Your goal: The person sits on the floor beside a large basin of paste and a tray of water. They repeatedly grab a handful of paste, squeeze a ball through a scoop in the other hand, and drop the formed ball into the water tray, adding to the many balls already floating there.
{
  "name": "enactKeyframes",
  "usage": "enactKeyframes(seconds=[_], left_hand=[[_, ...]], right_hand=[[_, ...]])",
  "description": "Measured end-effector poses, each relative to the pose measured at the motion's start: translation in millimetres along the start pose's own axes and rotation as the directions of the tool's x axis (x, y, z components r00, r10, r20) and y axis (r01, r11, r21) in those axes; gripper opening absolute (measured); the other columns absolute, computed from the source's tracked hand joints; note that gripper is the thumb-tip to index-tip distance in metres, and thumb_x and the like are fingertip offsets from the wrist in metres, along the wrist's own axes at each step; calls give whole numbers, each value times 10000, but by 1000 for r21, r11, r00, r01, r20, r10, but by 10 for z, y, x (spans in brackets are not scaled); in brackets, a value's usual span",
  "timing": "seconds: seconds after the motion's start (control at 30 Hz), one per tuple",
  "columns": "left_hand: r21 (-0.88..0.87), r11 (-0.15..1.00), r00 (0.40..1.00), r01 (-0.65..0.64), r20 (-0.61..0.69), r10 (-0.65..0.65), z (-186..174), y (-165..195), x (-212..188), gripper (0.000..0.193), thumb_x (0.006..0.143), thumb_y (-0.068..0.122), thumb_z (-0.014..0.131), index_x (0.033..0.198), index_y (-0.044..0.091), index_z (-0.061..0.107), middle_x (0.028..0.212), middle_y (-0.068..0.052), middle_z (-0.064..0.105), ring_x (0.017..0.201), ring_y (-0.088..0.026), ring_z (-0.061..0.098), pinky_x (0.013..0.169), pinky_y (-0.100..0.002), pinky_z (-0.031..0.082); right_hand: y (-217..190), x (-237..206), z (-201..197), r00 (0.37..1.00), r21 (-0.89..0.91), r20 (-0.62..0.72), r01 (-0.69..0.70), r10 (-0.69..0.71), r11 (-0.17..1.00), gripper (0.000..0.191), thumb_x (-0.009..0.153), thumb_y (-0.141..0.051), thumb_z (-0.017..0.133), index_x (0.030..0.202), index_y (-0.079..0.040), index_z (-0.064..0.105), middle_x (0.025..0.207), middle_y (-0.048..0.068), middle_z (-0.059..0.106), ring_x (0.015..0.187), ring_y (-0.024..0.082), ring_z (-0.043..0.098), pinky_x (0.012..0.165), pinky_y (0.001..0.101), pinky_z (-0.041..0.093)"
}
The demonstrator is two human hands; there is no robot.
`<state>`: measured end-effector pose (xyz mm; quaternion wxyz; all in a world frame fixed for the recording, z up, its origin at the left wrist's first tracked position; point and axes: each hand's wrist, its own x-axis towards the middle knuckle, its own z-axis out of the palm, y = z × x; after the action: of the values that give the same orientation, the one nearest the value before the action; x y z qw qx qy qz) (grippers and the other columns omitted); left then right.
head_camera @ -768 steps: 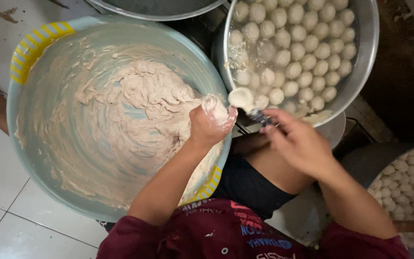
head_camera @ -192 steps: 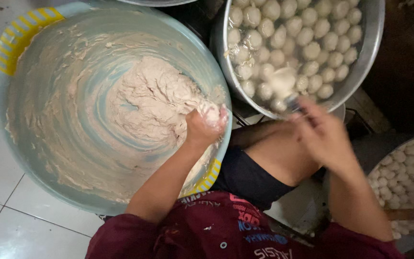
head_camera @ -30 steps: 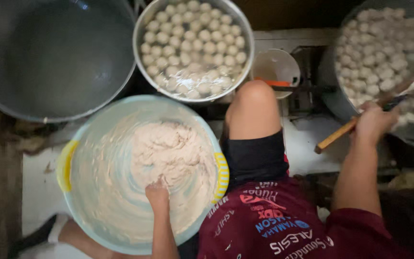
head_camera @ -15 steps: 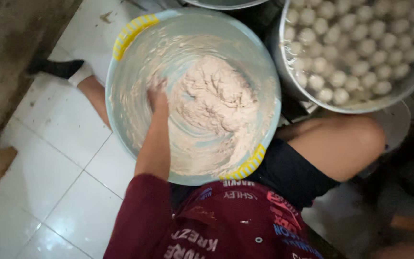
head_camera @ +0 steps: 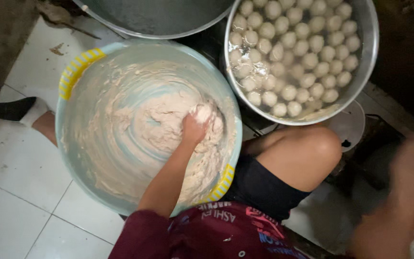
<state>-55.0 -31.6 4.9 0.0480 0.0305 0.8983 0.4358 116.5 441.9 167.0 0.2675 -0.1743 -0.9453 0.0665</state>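
Note:
A wide pale-blue plastic basin (head_camera: 75, 120) with yellow striped handles sits on the floor, smeared inside with beige paste (head_camera: 164, 124). My left hand (head_camera: 195, 127) is down in the paste heap, fist closed, with a round lump of paste squeezed out at the top of the fist. Beside it on the right stands a metal pot (head_camera: 367, 62) of water with several pale round balls (head_camera: 293, 48) floating in it. My right hand (head_camera: 410, 165) is a blur at the right edge, away from both vessels; what it holds is not visible.
A big grey metal pan (head_camera: 159, 17) stands at the top. My bent bare knee (head_camera: 312, 148) is between the basin and the pot. A small white bowl (head_camera: 348, 127) is under the pot's rim. White floor tiles (head_camera: 10, 192) lie on the left, with a socked foot (head_camera: 15, 108).
The view swung from the right-hand pot back over the basin. My left hand moved to the right side of the paste and closed on it. My right hand left the far pot.

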Motion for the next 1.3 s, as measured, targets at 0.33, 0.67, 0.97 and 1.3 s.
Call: enactKeyframes(seconds=[0.33, 0.67, 0.97, 1.3], left_hand=[[-90, 944, 925, -316, -249, 286, -226, 809, -381, 198, 868, 190, 789, 784, 115, 626, 721, -91, 632, 677, -331, 647, 624, -425, 529], [-55, 977, 977, -206, -74, 202, -232, 1001, -450, 272, 703, 233, 827, 831, 57, 664, 697, -148, 673, 618, -364, 676, 597, -449, 545], [218, 975, 996, -33, -71, 50, 63, 336, -325, 329, 735, 316, 842, 803, 22, 711, 741, -247, 690, 737, -464, 657, 739, -540, 534], [-31, 992, 992, 124, 1, -124, 232, 363, -337, 344, 911, 351, 795, 833, 21, 733, 751, -183, 704, 691, -373, 667, 697, -453, 531]], right_hand=[[-2438, 500, -94, 574, 532, 760, -281, -305, 799, 297, 985, -96, 653, 1269, -16, 632, 979, 70, 732, 824, 125, 674, 690, 281, 549], [-2661, 356, -41, 483, 672, 652, -10, -584, 741, 445, 955, -111, 641, 1388, -23, 579, 1156, 184, 722, 994, 275, 699, 834, 355, 546], [-2338, 550, 275, 188, 404, 915, -464, -358, 788, 458, 959, -173, 609, 1412, -107, 588, 993, 95, 765, 828, 153, 671, 746, 322, 561], [-1969, 1073, 380, 738, 237, 648, 39, -188, 971, 463, 932, -129, 647, 1387, -47, 629, 1167, 284, 672, 1006, 480, 644, 866, 504, 509]])
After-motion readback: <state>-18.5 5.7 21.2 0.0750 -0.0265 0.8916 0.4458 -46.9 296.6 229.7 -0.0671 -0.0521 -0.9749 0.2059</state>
